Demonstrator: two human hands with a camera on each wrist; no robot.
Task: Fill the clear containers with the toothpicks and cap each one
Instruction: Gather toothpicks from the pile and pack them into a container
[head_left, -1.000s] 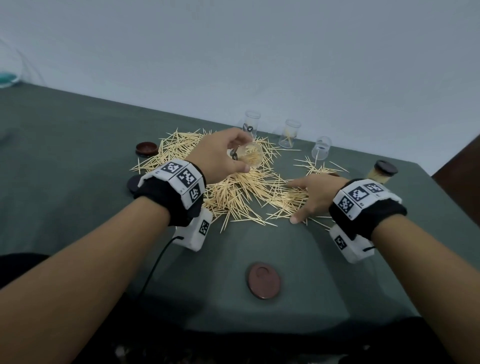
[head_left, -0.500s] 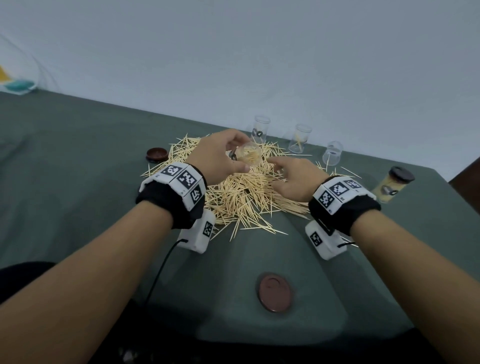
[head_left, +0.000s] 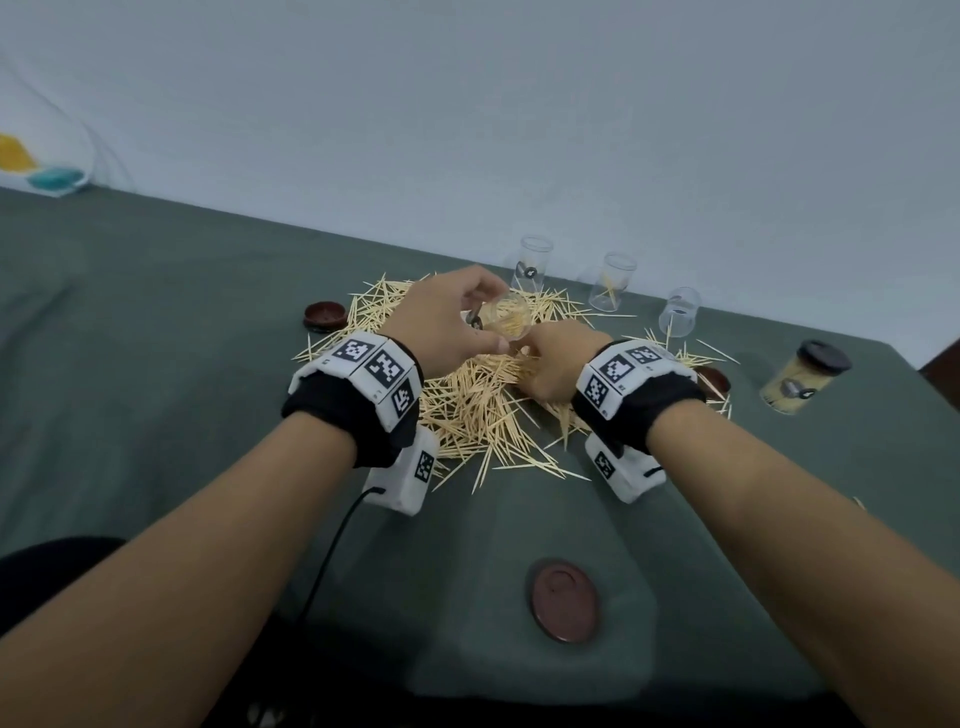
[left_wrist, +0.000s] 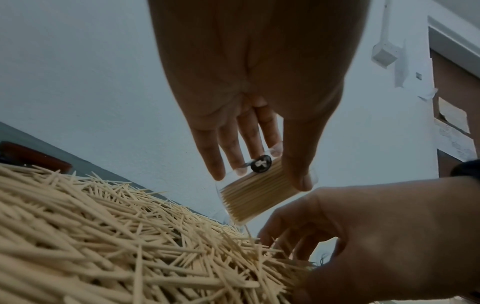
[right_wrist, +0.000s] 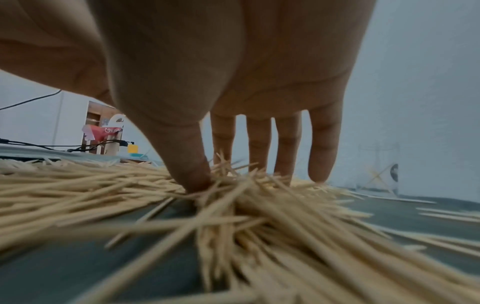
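Observation:
A loose heap of toothpicks lies on the green cloth. Just above its far side my left hand grips a clear container, tilted and packed with toothpicks. The left wrist view shows thumb and fingers round that container, its mouth pointing down at the heap. My right hand is right below the mouth. Its thumb and fingers dig into the toothpicks and pinch a bunch. Three clear containers stand behind.
A filled container with a dark cap sits at the right. Brown caps lie at the far left of the heap, beside my right wrist and near the front edge. A pale wall rises behind the table.
My right hand has moved left from the heap's right side to just under the held container and now digs into the toothpicks. The left hand has kept its hold.

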